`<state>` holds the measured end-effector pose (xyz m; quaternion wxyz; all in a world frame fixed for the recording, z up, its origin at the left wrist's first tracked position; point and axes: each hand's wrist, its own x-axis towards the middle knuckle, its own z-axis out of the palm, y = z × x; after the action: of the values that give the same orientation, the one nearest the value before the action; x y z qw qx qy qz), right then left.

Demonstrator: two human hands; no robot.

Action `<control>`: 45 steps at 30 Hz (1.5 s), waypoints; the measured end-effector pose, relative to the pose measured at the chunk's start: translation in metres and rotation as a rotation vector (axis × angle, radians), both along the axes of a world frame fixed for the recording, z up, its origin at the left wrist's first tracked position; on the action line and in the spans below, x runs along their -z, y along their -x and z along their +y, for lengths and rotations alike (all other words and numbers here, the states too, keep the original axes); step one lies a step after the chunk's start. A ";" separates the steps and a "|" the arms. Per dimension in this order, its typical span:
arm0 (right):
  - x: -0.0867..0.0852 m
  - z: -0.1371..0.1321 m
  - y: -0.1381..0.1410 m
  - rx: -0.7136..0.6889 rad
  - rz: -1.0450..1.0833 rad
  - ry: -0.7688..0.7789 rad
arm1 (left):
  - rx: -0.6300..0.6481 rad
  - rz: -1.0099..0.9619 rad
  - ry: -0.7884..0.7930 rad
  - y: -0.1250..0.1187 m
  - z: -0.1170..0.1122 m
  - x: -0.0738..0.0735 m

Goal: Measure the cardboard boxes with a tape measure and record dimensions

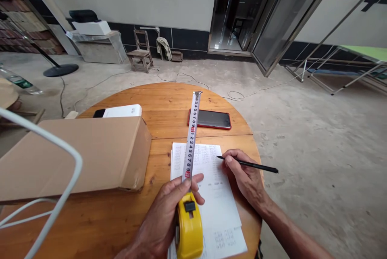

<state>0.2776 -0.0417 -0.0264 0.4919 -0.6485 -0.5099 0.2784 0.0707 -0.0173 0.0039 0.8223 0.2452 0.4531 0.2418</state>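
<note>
Round wooden table, seen from above in the head view. A long cardboard box lies flat on its left half, reaching close to the near edge.

Sheets of paper with rows of small handwritten figures lie on the near right part of the table, just beside the box's right end.

Left hand: fingers closed around the front of the yellow tape measure, which sits at the near edge above the paper. The fingers curl over the case's mouth and press against the blade where it leaves the housing. The blade runs out straight and away from the person, over the left margin of the paper, its end hook past the table's plank seam.

Right hand: heel resting at the paper's right edge, thumb and forefinger pinching a black pen. The pen's tip touches the paper; the shaft points out to the right, beyond the table edge.

A phone in a red case lies face up beyond the paper, just right of the blade. A white flat device lies behind the box.
</note>
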 end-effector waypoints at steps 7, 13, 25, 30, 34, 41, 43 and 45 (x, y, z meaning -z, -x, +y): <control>-0.002 -0.006 0.003 -0.015 0.010 -0.011 | 0.037 -0.014 0.041 -0.002 -0.011 0.000; -0.009 0.001 0.005 -0.077 -0.125 -0.038 | 0.053 0.001 -0.049 -0.004 -0.009 0.001; 0.002 0.009 0.003 -0.053 -0.203 -0.015 | 0.052 -0.031 -0.037 -0.005 -0.007 -0.002; 0.002 0.007 0.007 0.021 -0.163 -0.097 | 0.095 -0.165 -0.063 -0.004 -0.007 0.005; -0.002 0.007 0.009 0.020 -0.261 -0.101 | 0.125 -0.201 -0.052 -0.003 -0.007 0.009; -0.005 0.005 0.009 -0.080 -0.334 -0.156 | 0.126 -0.192 -0.044 -0.006 -0.005 0.012; -0.005 0.004 0.008 -0.070 -0.341 -0.172 | 0.127 -0.186 -0.039 -0.006 -0.005 0.014; -0.004 0.004 0.007 -0.084 -0.340 -0.190 | 0.122 -0.181 -0.036 -0.006 -0.005 0.016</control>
<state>0.2704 -0.0372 -0.0225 0.4454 -0.6151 -0.6362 0.1358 0.0769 -0.0225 -0.0124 0.8685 0.2641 0.3569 0.2203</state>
